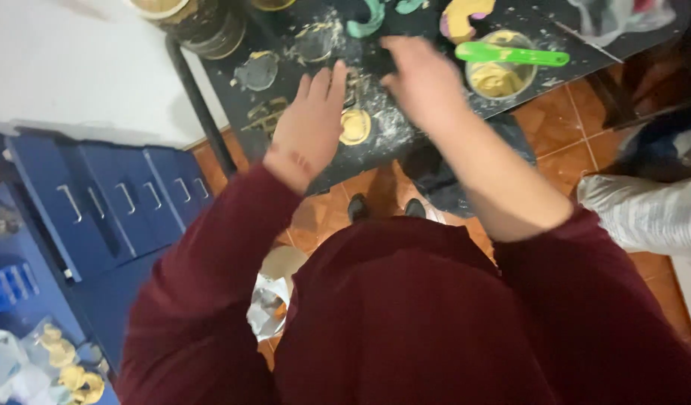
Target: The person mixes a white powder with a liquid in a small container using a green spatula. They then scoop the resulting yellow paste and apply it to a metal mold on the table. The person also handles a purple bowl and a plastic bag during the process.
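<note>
Dough disc [354, 126], round and yellow, lying flat on the floured dark table [555, 71]. Left hand [309, 124] hovering just left of the disc, fingers open, holding nothing. Right hand [420, 79] just above and right of the disc, blurred; grip impossible to tell. Better pressing evenly, keeping flour underneath. Green spatula [510, 55] resting right of the disc on a cup.

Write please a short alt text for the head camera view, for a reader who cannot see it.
A person in a dark red sweater holds the left hand and right hand over a floury black table, near a small round yellow dough disc. A green spatula rests across a cup of yellow dough.
</note>
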